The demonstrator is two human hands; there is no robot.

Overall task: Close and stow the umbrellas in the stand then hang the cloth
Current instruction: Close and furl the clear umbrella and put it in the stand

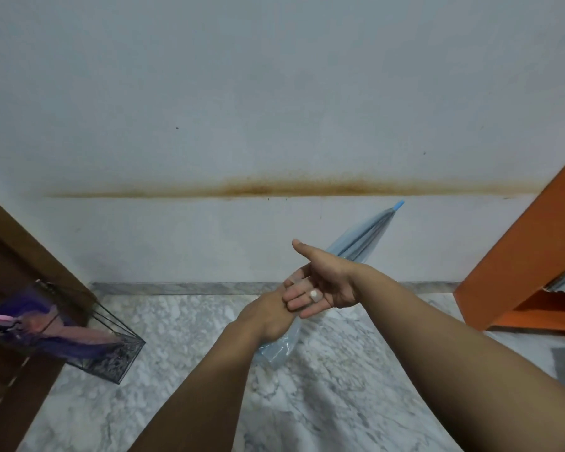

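- Left hand (pixel 268 316) is curled round the folded blue umbrella (pixel 361 241), gripped low on its canopy; the blue tip is pointed up and right, toward the wall (pixel 274 93)
- Right hand (pixel 320 285) is held loose with thumb raised; its straight fingers are laid across the left hand and the canopy
- A purple and pink umbrella (pixel 46 331) is seen lying in the wire stand (pixel 118 350) at left, on the marble floor (pixel 323 370)
- An orange shelf (pixel 516 272) is seen at right

The folded umbrella (pixel 362 238) sits at centre, tip toward the wall (pixel 274 93) behind, both hands on it. The wire stand (pixel 111 350) with 1 umbrella (pixel 62 334) in it stands left; the shelf unit (pixel 519 256) stands right.
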